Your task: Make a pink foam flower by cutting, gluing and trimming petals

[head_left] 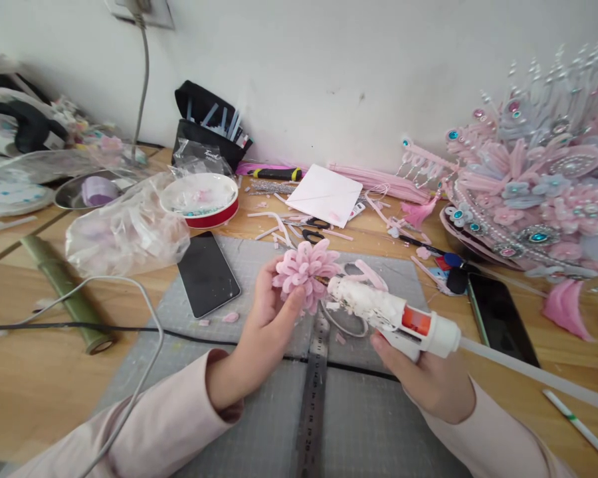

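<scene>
The left hand [262, 332]'s fingers close round a fluffy pink petalled flower [306, 273] above the grey gridded mat [249, 265]; the right's wrap a white glue gun [383, 309], long axis slanting, nozzle pointing left at the petals.

Craft workshop with cutting mat [379, 425]

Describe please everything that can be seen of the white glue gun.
The glue gun looks like white plastic, with an orange part showing in a side opening. Its front barrel is crusted whitish, with dark marks. A long translucent stick comes out of its rear end. The right hand grips it from below, hiding most of the handle. Its nozzle is at the pink flower; contact is unclear.
</scene>
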`<state>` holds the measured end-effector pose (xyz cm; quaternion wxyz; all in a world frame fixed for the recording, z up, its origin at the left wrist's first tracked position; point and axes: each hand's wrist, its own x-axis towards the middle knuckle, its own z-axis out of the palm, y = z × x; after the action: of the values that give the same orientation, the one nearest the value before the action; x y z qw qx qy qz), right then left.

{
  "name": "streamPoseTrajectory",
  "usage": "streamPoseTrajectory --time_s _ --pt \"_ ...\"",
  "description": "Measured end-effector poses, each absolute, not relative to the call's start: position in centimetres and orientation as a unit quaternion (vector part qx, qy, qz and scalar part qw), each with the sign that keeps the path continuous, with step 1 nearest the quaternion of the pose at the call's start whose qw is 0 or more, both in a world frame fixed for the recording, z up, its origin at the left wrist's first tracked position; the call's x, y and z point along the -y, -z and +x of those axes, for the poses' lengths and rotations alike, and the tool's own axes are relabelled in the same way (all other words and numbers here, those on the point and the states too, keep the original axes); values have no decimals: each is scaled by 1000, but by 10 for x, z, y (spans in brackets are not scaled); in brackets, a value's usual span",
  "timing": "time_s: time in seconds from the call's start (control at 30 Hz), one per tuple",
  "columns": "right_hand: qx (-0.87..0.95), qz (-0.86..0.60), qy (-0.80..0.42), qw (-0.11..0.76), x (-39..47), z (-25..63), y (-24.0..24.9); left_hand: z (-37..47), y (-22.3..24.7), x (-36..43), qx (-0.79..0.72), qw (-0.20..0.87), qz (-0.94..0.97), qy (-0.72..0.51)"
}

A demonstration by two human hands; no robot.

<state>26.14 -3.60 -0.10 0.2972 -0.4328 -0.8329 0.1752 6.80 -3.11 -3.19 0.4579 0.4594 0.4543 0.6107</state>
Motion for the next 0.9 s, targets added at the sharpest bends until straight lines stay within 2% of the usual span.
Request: streamPoseTrajectory --time_s 0.5,0.9 --pt "828 -447 -211 265 35 263 2 68 29 32 -450 468 456 -609" --pt "784 -506 -188 306 33 261 4 67 30 27 -459 481 425 -615"
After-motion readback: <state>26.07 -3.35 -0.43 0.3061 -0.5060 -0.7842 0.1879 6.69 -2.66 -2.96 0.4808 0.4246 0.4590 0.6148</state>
